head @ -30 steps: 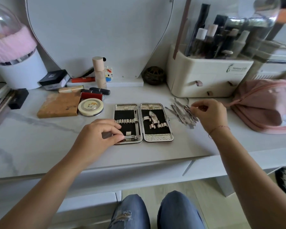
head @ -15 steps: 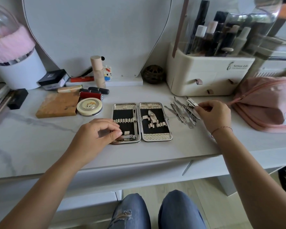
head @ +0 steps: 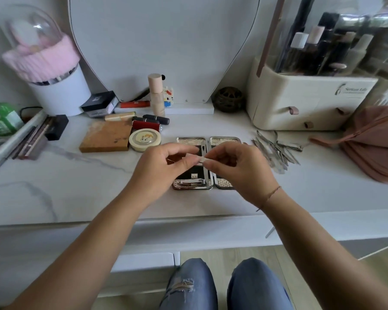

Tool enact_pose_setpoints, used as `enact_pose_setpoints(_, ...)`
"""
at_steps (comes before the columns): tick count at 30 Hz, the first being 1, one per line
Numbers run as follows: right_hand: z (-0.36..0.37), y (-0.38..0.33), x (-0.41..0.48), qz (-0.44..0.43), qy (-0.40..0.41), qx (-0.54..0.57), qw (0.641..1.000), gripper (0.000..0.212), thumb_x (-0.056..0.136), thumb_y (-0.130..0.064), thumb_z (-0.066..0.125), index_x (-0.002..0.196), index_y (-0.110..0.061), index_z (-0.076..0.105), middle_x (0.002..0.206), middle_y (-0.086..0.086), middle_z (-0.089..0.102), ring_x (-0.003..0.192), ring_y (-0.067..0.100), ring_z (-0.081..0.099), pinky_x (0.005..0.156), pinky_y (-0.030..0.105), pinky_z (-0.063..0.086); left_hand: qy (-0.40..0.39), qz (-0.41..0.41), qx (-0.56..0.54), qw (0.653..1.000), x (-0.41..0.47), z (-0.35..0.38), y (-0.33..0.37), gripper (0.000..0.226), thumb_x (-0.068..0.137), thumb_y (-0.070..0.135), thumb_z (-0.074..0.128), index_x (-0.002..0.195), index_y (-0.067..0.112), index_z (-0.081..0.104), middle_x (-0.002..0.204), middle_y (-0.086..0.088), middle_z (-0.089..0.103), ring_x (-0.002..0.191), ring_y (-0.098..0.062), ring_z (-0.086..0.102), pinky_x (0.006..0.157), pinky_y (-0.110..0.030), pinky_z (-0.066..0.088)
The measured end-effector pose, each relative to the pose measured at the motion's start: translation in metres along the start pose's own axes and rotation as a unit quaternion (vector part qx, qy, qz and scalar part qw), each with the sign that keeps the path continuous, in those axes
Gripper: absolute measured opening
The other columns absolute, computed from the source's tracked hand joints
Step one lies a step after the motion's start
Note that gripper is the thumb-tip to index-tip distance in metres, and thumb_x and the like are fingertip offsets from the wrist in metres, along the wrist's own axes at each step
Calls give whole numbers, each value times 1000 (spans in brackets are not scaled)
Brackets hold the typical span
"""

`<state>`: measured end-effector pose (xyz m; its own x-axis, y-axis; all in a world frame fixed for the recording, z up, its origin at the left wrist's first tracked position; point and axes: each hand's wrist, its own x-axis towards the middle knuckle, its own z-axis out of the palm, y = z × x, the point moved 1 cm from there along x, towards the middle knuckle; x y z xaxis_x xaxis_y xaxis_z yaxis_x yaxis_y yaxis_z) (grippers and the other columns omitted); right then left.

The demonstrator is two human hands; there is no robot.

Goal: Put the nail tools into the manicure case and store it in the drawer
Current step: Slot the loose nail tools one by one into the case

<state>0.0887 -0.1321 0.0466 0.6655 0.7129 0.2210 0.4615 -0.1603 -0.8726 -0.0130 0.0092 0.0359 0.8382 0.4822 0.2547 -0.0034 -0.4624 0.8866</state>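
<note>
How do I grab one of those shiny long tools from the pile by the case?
Pinch one by its near end, from above and in front. The tools lie flat on the table, crossed at their far ends but fanned apart towards you, so fingers fit round one tip there.

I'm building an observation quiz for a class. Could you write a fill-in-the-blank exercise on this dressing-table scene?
1. The left hand and the right hand pinch one small metal tool above the manicure case, which lies ____.
2. The pile of loose nail tools lies to the ____ of the case.
3. A nail clipper sits in the case's ____ half.
4. The fabric pouch near the pile is ____ in colour.
Missing words: open; right; left; pink.
</note>
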Motion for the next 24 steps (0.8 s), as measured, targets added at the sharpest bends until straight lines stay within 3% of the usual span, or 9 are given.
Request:
enact_pose_setpoints(2,4,1,1,3,-7,23,1000,8,79,-13,73,86,-13,70,69,-5,66,60,1,57,59,13,46,1,-9,19,1000,0,-2,-3,8,79,31,70,86,33,72,81,13,72,81,2,65,73,-12,48)
enact_pose_setpoints(4,6,3,2,24,-12,116,993,20,77,-3,72,92,-14,68,76,-3,65,67,2,59,63,12,47,9,-33,-9,999,-1,-3,-10,3,78,32,70,79,32,73,78,8,72,77,-3,64,75,-22,50)
enact_pose_setpoints(7,7,7,2,52,-16,265,963,37,74,9,68,104,-13,62,85,1,65,75,5,62,67,13,49,16,-67,-60,996,-3,1,-15,14,77,40,70,82,27,73,75,-3,71,70,-12,61,77,-40,51)
enact_pose_setpoints(12,18,8,1,75,-7,358,931,23,77,3,65,95,-11,65,78,2,68,73,11,63,67,18,50,28,-70,-120,990,-4,11,-7,10,84,26,65,79,20,71,58,12,62,56,-3,52,57,-15,42)
enact_pose_setpoints(14,20,6,2,89,4,336,938,12,78,-4,67,78,-16,65,69,-1,65,61,6,57,59,16,44,36,-76,-159,984,-4,14,-4,10,84,24,65,76,22,70,59,9,62,56,-5,53,53,-13,41)
enact_pose_setpoints(16,19,5,2,90,16,288,953,19,81,-10,67,65,-18,60,62,0,59,50,2,48,52,12,37,37,-78,-173,981,-3,15,-3,9,83,24,65,76,22,71,64,6,64,59,-8,55,54,-14,42)
enact_pose_setpoints(21,17,2,2,78,28,226,971,18,84,-11,65,68,-14,59,58,0,59,42,-1,48,47,8,37,32,-79,-142,986,-4,12,-6,11,85,24,64,79,20,72,63,7,67,60,-3,56,58,-12,44)
enact_pose_setpoints(24,18,4,3,78,34,194,977,17,83,-12,67,68,-16,60,50,-7,60,44,1,51,46,15,37,34,-82,-113,990,-4,11,-8,13,85,26,63,78,21,73,59,6,64,57,-5,53,58,-14,43)
